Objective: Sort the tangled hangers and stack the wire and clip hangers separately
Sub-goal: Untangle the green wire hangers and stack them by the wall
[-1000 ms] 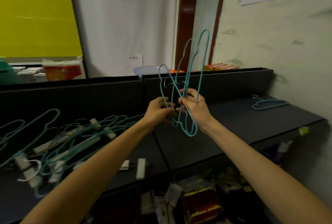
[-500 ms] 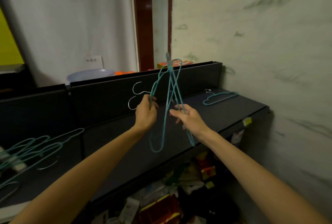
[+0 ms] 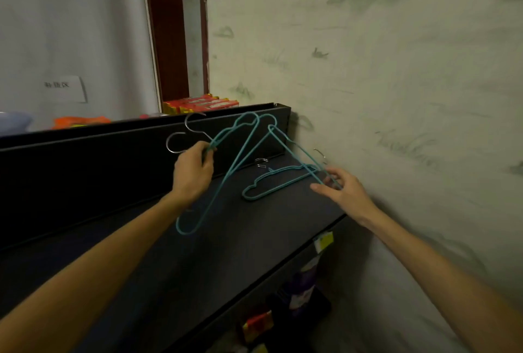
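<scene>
shelf (image 3: 254, 239) dark, against stained wall (image 3: 396, 69).

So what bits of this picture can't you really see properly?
- Head view: how many teal wire hangers the left hand holds; the wires overlap, though two metal hooks show.
- Whether the right hand pinches its hanger; the fingers are blurred.
- The note on the left wall: writing too small.
- Things under the dark shelf: too dark, cut off by the bottom edge.
</scene>
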Demonstrator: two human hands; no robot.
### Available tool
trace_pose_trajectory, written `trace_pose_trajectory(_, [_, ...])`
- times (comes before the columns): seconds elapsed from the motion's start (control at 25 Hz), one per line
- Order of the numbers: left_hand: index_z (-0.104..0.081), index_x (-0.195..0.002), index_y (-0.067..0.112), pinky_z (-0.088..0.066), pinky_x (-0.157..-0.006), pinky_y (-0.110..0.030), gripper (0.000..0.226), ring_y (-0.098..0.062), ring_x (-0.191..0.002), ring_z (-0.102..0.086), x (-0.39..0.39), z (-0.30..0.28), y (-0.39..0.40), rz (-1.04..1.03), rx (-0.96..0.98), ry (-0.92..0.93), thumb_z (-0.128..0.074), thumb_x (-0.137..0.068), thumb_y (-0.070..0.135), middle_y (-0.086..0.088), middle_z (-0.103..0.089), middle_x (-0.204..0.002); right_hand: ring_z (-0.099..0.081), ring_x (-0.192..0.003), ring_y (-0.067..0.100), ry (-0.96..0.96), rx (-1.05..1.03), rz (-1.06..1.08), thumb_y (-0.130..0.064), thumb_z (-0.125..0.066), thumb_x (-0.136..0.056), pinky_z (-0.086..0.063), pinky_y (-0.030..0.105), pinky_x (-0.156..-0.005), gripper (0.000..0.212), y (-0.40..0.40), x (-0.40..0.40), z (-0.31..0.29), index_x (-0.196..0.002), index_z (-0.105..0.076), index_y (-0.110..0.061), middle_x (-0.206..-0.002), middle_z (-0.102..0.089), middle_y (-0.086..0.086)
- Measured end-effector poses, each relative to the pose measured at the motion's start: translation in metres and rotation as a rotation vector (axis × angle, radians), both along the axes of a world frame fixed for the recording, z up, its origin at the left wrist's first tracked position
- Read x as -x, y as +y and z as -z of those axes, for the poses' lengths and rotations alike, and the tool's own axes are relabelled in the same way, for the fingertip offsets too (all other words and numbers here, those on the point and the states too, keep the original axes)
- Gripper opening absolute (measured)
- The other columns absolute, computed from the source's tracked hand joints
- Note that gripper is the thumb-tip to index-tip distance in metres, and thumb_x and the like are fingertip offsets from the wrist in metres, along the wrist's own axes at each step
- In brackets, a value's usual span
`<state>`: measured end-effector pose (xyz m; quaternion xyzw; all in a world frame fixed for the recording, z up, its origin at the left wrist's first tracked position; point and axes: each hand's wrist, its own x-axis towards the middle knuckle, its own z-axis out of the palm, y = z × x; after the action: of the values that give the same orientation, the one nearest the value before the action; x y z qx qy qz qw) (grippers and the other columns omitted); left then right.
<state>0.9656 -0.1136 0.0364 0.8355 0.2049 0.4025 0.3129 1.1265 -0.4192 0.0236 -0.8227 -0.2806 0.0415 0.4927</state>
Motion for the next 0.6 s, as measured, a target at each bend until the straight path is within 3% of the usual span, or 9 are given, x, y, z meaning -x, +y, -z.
trace_pose_trajectory(0.12, [-0.064, -0.109, 0.015, -0.041, -0.052, -0.028, 0.016, -0.014, -0.063, -0.058, -0.034, -0.004, 0.002, -0.09, 0.03, -0.06, -0.05, -0.104, 0.021, 0.002, -0.063, -0.079, -0.059, -0.105, 0.021, -0.094, 0.183, -0.041, -0.028, -0.088, -0.074, -0.052, 0.036, -0.089, 0.073, -0.005, -0.064, 0.004, -0.136, -0.051, -0.017, -0.114, -0.059, -0.001])
trace_pose_trajectory(0.28, [-0.064, -0.107, 0.016, -0.042, -0.053, -0.027, 0.014, -0.012, -0.061, -0.055, -0.06, -0.001, 0.005, -0.13, 0.078, -0.094, -0.051, -0.103, 0.019, 0.002, -0.063, -0.08, -0.054, -0.117, 0.015, -0.298, 0.423, -0.236, -0.036, -0.091, -0.067, -0.048, 0.038, -0.103, 0.086, 0.024, -0.128, 0.002, -0.14, -0.048, -0.024, -0.128, -0.056, -0.003])
trace_pose_trajectory(0.4, [-0.065, -0.104, 0.017, -0.045, -0.054, -0.031, 0.013, -0.015, -0.063, -0.057, -0.071, 0.009, 0.004, -0.216, 0.073, -0.074, -0.053, -0.102, 0.018, 0.001, -0.064, -0.079, -0.053, -0.119, 0.017, -0.432, 0.517, -0.445, -0.053, -0.081, -0.06, -0.047, 0.042, -0.104, 0.088, 0.057, -0.172, -0.007, -0.138, -0.049, -0.03, -0.131, -0.056, -0.003])
trace_pose_trajectory(0.6, [-0.067, -0.091, 0.013, -0.042, -0.056, -0.035, 0.012, -0.016, -0.058, -0.052, -0.069, 0.014, 0.001, -0.346, 0.081, -0.015, -0.06, -0.098, 0.02, -0.005, -0.06, -0.068, -0.055, -0.118, 0.013, -0.349, 0.546, -0.712, -0.044, -0.09, -0.066, -0.049, 0.037, -0.103, 0.089, 0.097, -0.211, -0.01, -0.141, -0.047, -0.026, -0.132, -0.055, -0.004])
